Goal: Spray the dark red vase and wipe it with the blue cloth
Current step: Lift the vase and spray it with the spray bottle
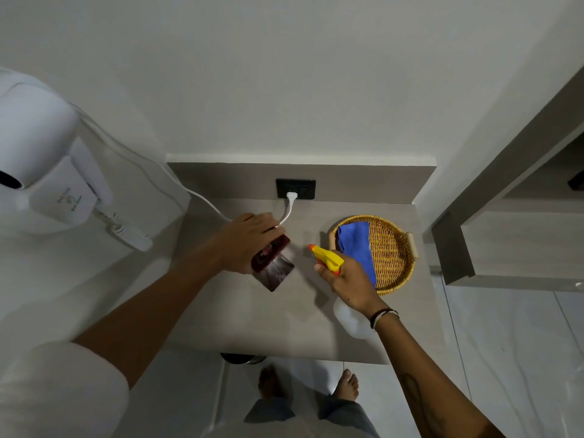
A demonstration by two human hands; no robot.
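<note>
My left hand (249,240) grips the top of the dark red vase (274,267), a square glossy vase tilted over the grey counter (252,317). My right hand (347,279) holds a spray bottle (328,258) with a yellow head and orange nozzle aimed left at the vase, a short gap away. Its clear body shows below my wrist. The blue cloth (355,245) lies folded in a wicker tray (395,248) just behind my right hand.
A black wall socket (295,188) with a white plug and cable sits at the back of the counter. A white wall-mounted hair dryer (47,172) with a coiled cord hangs at the left. A grey shelf unit (505,216) stands at the right. My bare feet are below the counter's edge.
</note>
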